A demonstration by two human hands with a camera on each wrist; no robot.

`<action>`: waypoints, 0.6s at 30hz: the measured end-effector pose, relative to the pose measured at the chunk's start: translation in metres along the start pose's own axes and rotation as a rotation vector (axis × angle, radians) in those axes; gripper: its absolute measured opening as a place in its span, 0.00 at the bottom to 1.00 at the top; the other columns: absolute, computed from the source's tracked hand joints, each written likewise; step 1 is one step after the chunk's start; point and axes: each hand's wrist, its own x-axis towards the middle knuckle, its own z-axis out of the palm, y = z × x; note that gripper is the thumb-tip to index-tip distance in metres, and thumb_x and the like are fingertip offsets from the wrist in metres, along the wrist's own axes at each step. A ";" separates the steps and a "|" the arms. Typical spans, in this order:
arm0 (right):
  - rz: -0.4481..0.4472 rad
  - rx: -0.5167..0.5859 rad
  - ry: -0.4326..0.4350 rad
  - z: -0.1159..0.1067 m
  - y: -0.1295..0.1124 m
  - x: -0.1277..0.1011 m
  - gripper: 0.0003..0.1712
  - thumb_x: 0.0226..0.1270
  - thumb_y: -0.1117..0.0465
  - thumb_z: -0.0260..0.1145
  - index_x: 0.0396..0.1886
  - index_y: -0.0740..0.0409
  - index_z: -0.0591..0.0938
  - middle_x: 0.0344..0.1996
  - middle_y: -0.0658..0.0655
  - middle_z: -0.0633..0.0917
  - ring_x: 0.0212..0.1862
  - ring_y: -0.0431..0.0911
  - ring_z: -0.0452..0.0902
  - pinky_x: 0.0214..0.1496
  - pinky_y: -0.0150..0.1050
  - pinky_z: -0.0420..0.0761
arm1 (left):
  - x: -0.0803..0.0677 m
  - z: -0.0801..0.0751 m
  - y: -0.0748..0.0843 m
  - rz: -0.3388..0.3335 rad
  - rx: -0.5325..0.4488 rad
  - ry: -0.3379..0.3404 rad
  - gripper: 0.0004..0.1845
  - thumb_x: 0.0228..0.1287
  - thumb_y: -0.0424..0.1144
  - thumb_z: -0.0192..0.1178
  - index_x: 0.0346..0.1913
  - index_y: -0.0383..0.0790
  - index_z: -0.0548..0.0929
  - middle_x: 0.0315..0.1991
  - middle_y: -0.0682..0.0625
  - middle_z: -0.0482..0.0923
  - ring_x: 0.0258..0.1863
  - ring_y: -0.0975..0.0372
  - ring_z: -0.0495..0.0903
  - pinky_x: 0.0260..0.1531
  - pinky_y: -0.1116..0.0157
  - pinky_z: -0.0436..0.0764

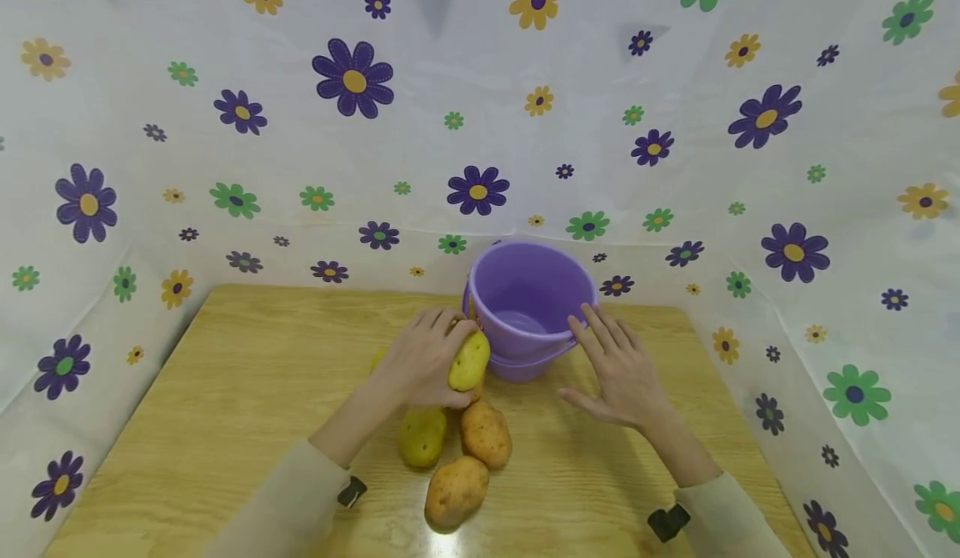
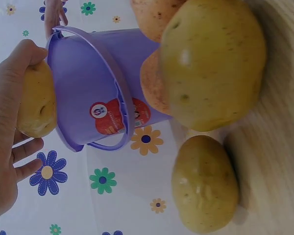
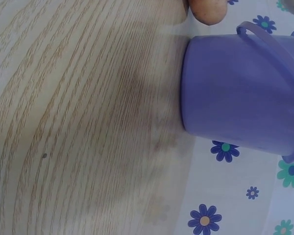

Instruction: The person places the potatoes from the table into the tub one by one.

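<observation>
left hand grips potato (at bucket rim) | right hand flat

Bucket behind potatoes, all on table.

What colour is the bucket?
The bucket is purple, with a red sticker on its side. The left wrist view shows it best.

A yellow potato sits in the left hand's grip; the purple bucket stands upright just beside it
</observation>
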 end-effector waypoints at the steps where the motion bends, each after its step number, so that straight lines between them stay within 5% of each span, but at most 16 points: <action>1: 0.005 0.003 -0.009 0.000 0.000 0.000 0.63 0.68 0.14 0.35 0.81 0.59 0.66 0.79 0.67 0.68 0.78 0.65 0.67 0.75 0.66 0.71 | 0.003 -0.001 0.000 0.003 0.002 -0.003 0.46 0.42 0.71 0.71 0.61 0.42 0.79 0.55 0.44 0.81 0.55 0.52 0.81 0.63 0.53 0.82; 18: 0.006 -0.016 -0.001 0.000 0.000 0.001 0.64 0.68 0.14 0.32 0.80 0.59 0.68 0.76 0.69 0.73 0.77 0.65 0.68 0.74 0.65 0.73 | 0.043 -0.007 -0.001 0.073 0.020 0.012 0.45 0.42 0.69 0.71 0.60 0.44 0.79 0.53 0.46 0.80 0.52 0.53 0.80 0.59 0.55 0.81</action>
